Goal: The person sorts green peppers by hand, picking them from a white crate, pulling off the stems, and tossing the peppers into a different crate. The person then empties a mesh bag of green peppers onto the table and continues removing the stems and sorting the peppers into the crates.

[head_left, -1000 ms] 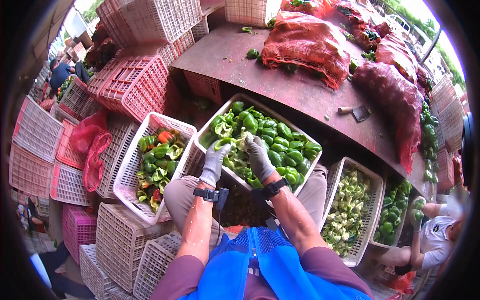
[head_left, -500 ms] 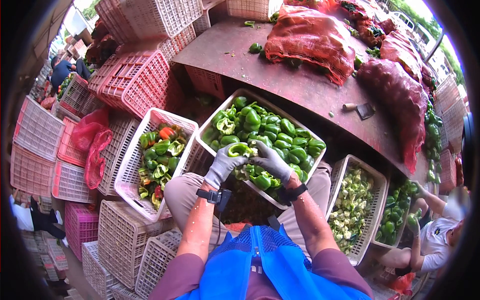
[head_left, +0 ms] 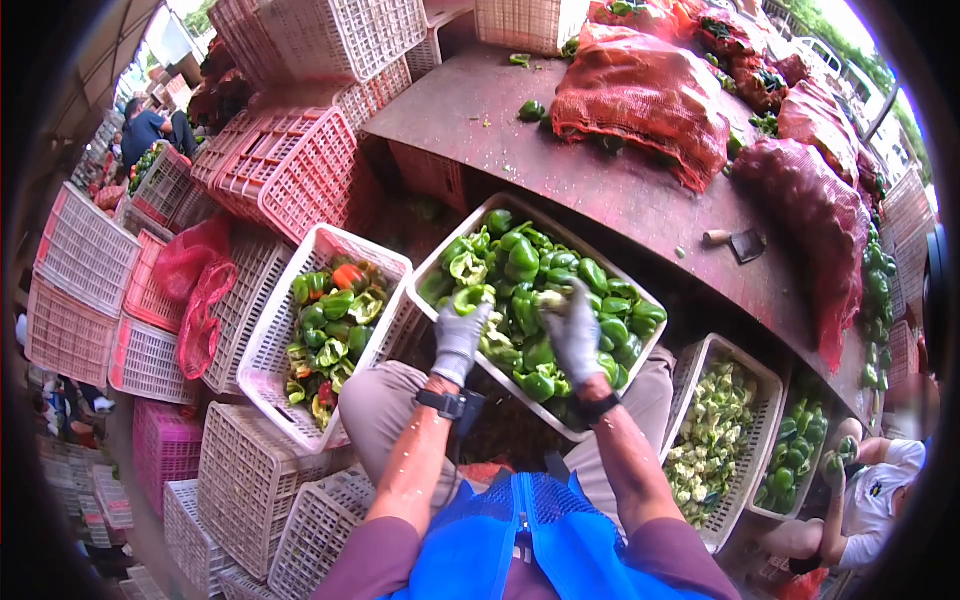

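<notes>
My left hand, in a grey glove, is closed around a cut green bell pepper with its opened side facing up. To its right, my gloved right hand pinches a pale pepper core. Both hands hover over a white crate filled with whole green bell peppers. On the left stands a crate holding split peppers, some red or orange. At the right, another crate is full of pale pepper cores.
Beyond the crates is a dark red table with mesh sacks and a wooden-handled blade. Stacked crates crowd the left side. A co-worker sits at right beside a crate of peppers.
My hands have moved apart. The pale core has come away from the pepper with my right hand, while my left keeps the pepper. The view has shifted slightly.
</notes>
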Tool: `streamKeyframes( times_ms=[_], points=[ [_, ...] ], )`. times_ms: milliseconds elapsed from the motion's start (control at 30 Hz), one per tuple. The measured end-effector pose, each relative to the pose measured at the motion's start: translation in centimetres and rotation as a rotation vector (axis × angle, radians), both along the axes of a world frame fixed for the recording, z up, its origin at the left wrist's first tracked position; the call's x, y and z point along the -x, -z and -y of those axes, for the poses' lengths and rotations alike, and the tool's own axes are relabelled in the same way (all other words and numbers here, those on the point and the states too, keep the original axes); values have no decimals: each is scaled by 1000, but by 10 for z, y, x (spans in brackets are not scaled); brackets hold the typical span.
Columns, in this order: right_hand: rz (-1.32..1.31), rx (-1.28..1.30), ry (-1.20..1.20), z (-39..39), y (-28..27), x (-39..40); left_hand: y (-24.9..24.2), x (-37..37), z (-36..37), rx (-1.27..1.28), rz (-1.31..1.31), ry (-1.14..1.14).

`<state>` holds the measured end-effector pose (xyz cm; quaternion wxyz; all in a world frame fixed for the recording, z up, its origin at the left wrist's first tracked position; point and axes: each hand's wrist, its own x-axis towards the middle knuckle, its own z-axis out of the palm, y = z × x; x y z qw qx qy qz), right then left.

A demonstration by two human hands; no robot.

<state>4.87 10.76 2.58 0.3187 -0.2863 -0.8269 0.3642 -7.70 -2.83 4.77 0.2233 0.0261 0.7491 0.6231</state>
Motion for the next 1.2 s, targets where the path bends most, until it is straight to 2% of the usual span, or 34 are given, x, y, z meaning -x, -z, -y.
streamKeyframes(
  times_ms=[33, 67, 100, 133, 167, 200, 267, 300, 333, 367, 400, 433, 500, 567, 600, 667, 700, 733, 767, 833, 900, 967, 1033, 1067, 1100, 1200],
  points=[
    [-38, -2, 33, -14, -13, -9, 3, 20, -3, -7, -34, -12],
    [-59, 29, 35, -25, -27, -22, -2, 38, -8, 40, -281, 8],
    [-29, 34, 48, -34, -38, -37, 13, 63, -16, 46, -533, 20],
    [-13, -65, 59, -49, -32, -54, 13, 84, -27, 122, -686, 20],
    [4, -10, 76, -58, -33, -72, 13, 104, -41, 197, -839, 20],
    [69, -4, 149, -58, -46, -88, 16, 120, -56, 238, -847, 21],
    [89, -177, 222, -72, -45, -121, 17, 135, -86, 393, -849, 37],
    [125, -164, 315, -86, -21, -145, 35, 148, -100, 594, -840, 155],
    [71, -262, 400, -99, 1, -167, 52, 152, -110, 763, -895, 278],
    [215, -312, 540, -105, -1, -189, 73, 151, -117, 931, -945, 405],
    [265, -468, 606, -125, 21, -221, 129, 159, -114, 911, -1014, 467],
    [364, -342, 692, -137, 38, -256, 120, 154, -120, 969, -888, 519],
    [786, -403, 776, -153, 59, -310, 126, 161, -130, 1006, -926, 551],
    [1000, -355, 731, -160, 66, -323, 114, 166, -133, 998, -773, 634],
    [1097, -333, 709, -160, 57, -313, 119, 166, -131, 1021, -792, 637],
    [797, -405, 589, -168, 22, -251, 120, 173, -128, 986, -762, 694],
    [619, -327, 472, -169, 8, -205, 116, 184, -124, 931, -712, 754],
    [439, -370, 321, -156, -18, -151, 125, 203, -117, 727, -697, 823],
    [397, -352, 147, -153, -27, -105, 145, 224, -109, 549, -744, 877],
    [311, -206, -53, -118, -45, -10, 145, 239, -97, 328, -556, 851],
    [258, -133, -217, -91, -20, 72, 159, 242, -76, 397, -738, 851],
    [269, -282, -199, -72, 27, 140, 162, 225, -64, 376, -857, 825],
    [383, -264, -243, -75, 53, 180, 146, 202, -62, 547, -1008, 856],
    [354, -314, -207, -81, 59, 196, 142, 196, -64, 728, -1104, 890],
    [326, -402, -216, -89, 52, 207, 138, 192, -67, 713, -1044, 878],
    [408, -423, -316, -105, 60, 228, 142, 194, -70, 765, -1134, 900]
  ],
)
